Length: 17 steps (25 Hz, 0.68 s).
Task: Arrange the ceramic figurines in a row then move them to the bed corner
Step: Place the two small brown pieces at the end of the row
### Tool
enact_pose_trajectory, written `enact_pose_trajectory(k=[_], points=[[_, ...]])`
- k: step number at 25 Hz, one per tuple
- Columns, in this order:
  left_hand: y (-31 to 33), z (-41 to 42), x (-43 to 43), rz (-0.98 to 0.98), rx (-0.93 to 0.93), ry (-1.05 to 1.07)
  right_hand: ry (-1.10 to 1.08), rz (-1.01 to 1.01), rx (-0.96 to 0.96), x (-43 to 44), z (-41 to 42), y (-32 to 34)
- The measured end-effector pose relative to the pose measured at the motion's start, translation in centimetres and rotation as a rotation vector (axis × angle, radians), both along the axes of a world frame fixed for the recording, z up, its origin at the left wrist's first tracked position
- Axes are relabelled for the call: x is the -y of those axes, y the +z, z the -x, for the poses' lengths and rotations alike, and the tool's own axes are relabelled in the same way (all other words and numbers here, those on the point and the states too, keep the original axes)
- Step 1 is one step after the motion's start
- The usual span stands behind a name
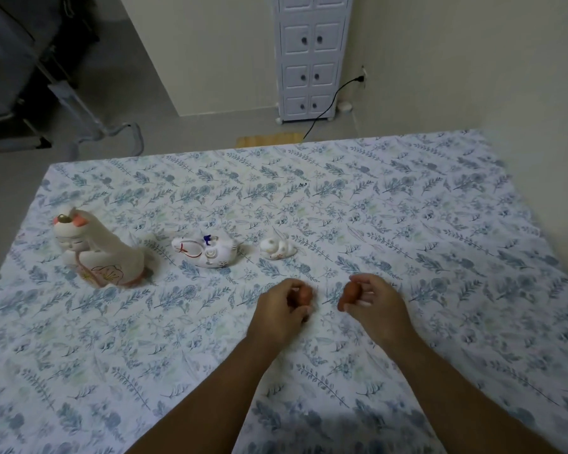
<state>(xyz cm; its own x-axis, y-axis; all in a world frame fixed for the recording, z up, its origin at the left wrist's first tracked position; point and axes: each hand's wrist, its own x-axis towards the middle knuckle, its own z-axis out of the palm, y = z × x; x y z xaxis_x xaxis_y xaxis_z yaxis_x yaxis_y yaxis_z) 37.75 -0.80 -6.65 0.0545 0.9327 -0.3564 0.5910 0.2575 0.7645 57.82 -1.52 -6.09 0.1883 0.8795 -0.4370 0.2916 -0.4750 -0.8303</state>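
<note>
Three white ceramic figurines lie in a row across the bed (440,198). At the left is a large cat figurine (95,253) with pink ears. In the middle is a white figurine with a blue mark (207,250), and to its right a small white rabbit-like figurine (277,248). My left hand (282,306) is closed around a small brown figurine (306,293), mostly hidden by the fingers. My right hand (374,303) grips another small brown figurine (350,294). Both hands hover just in front of the row, near the small white figurine.
The bed has a white sheet with a blue leaf print. Beyond its far edge stand a white drawer cabinet (312,57) and a black cable (328,103) running to a wall socket. A wall runs along the right side. A metal-framed chair (79,103) is at the left.
</note>
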Motion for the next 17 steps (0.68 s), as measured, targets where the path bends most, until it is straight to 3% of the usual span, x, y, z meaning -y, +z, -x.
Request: enact_pose_trajectory(k=[7, 17], points=[[0.1, -5.0, -8.0, -0.192, 0.137, 0.093, 0.133, -0.24, 0.081, -9.4, -1.6, -0.5], [-2.7, -5.9, -9.4, -0.189, 0.125, 0.148, 0.256, -0.229, 0.062, -11.2, -2.7, -4.1]])
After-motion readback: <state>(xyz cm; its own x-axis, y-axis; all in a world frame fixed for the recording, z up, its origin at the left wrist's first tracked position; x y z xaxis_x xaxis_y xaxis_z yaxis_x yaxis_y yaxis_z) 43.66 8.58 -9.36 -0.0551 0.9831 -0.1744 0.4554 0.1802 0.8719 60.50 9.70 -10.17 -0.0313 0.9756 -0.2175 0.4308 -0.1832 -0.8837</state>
